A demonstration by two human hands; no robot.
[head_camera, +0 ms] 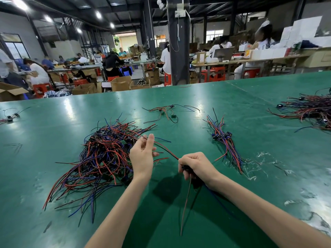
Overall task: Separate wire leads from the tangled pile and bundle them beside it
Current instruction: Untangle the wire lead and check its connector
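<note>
On the green tabletop, the tangled pile of red, black and blue wires is spread at the left. Just right of it, the left grip is raised on a bent wrist, with the index finger pointed up, the other fingers loosely curled and the thumb held apart. Nothing is clasped, though a red-and-black lead is touched by the fingertips. That lead is stretched from the pile to the right grip, which is closed in a fist round a few wire leads. Their ends are hung toward the near edge. Farther right, a bundle with dark connectors is laid, well apart from the pile.
</note>
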